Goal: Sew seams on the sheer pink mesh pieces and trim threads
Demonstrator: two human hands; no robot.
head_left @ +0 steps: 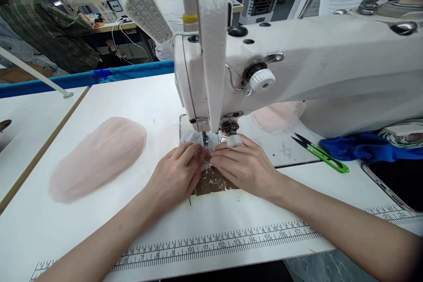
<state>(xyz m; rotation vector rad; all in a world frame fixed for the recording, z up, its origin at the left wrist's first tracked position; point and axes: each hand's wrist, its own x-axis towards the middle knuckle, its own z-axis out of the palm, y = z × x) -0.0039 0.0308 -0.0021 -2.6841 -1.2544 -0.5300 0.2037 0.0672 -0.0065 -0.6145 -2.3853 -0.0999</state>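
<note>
My left hand [176,174] and my right hand [243,163] meet just in front of the needle of a white sewing machine [297,66]. Both pinch a small sheer piece of fabric [206,158] lying on the needle plate, fingertips almost touching. My right index finger wears a band of white tape [234,141]. A brown taped patch [214,183] shows on the table between my hands. The presser foot [205,139] sits right above the fabric's far edge.
A pile of pale pink sheer pieces [99,156] lies at the left; another pink piece [277,116] lies behind the machine. Green thread snips [322,153] and blue cloth [360,147] lie right. A printed ruler [214,244] edges the table. A person sits far left.
</note>
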